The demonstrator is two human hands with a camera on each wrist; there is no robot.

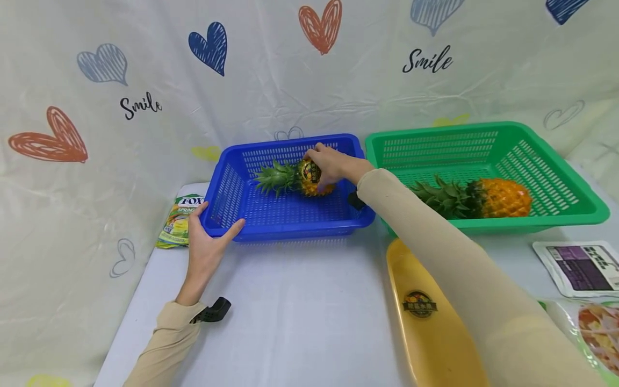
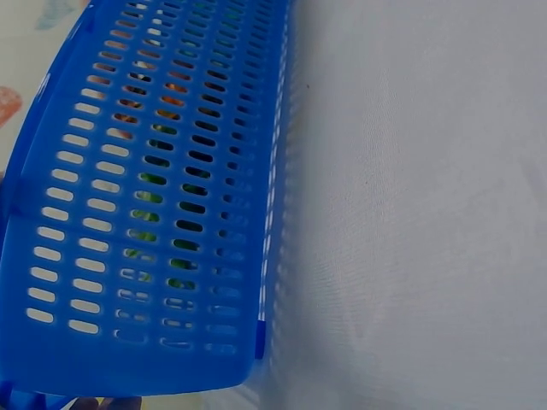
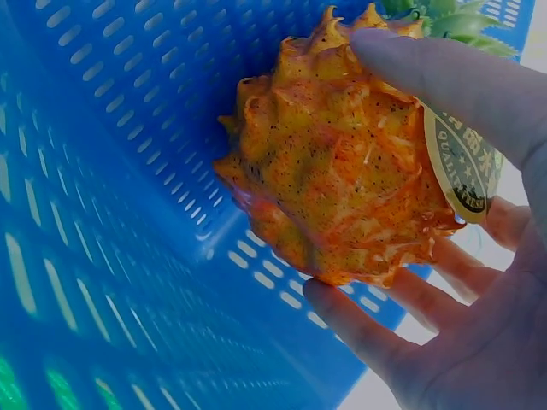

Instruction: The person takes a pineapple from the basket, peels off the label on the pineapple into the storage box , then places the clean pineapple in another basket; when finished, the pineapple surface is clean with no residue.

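Note:
In the head view my right hand (image 1: 333, 164) reaches into a blue plastic basket (image 1: 295, 231) and grips a small pineapple (image 3: 333, 162) lying on its side. Its green crown (image 1: 276, 178) points left. The right wrist view shows the thumb over the orange, knobbly body and the fingers curled beneath, beside a round label (image 3: 466, 175). My left hand (image 1: 207, 250) holds the basket's front left corner, thumb along the front and fingers at the left side. In the left wrist view the slotted basket wall (image 2: 145, 205) hides most of what lies inside.
A green basket (image 1: 483, 226) with another pineapple (image 1: 505, 199) stands at the right. A yellow tray (image 1: 420, 338) lies under my right forearm. Packets, one purple and white (image 1: 580, 269), lie at the right; a green FOX packet (image 1: 176, 223) is beside the blue basket.

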